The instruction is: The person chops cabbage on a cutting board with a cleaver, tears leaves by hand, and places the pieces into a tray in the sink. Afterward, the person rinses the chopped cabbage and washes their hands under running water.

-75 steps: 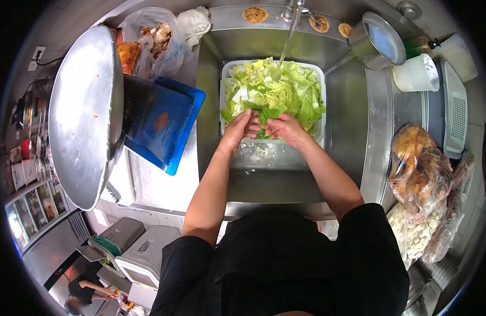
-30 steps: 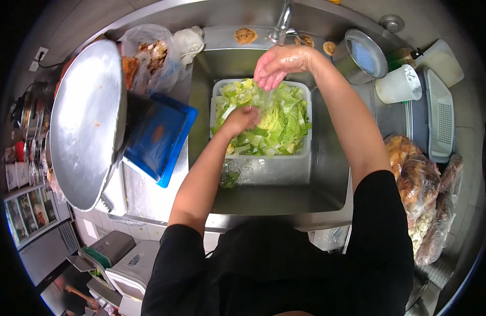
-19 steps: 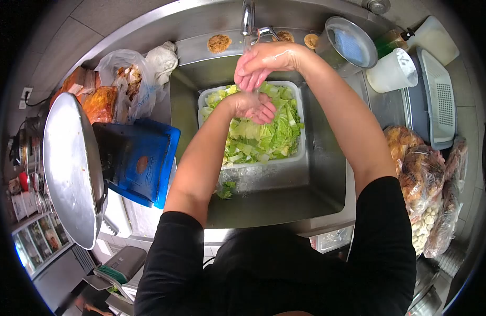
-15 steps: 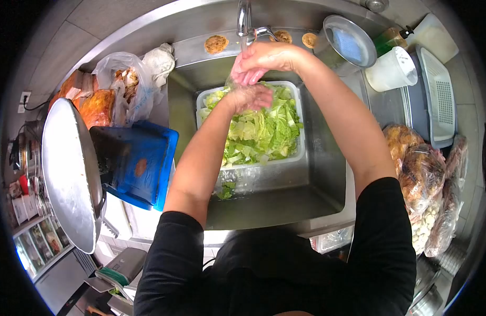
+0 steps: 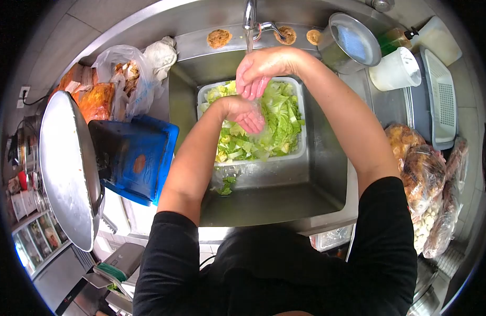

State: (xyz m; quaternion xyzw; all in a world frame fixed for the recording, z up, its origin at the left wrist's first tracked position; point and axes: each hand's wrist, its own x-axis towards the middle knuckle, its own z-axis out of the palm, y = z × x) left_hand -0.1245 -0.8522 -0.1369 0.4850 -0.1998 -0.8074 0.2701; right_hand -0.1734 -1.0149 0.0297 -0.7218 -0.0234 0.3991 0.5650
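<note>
Water runs from the faucet (image 5: 250,16) down onto my hands. My right hand (image 5: 259,69) hangs under the stream with its fingers pointing down and holds nothing. Lower and to the left, my left hand (image 5: 245,114) is turned palm up, fingers stretched out and wet. Both are above a white plastic tub (image 5: 304,138) filled with chopped lettuce (image 5: 277,129). The tub stands in the steel sink (image 5: 285,205), and a few loose green leaves (image 5: 226,185) lie on the sink bottom.
On the left are a blue crate (image 5: 164,158), a large metal pan (image 5: 69,174) and a plastic bag of food (image 5: 127,79). A metal pot (image 5: 340,55), a white container (image 5: 395,69), a colander (image 5: 442,100) and bagged food (image 5: 422,168) stand on the right.
My left hand has turned palm up and moved slightly lower over the lettuce. The right hand has shifted a little down and right, its fingers now pointing downward.
</note>
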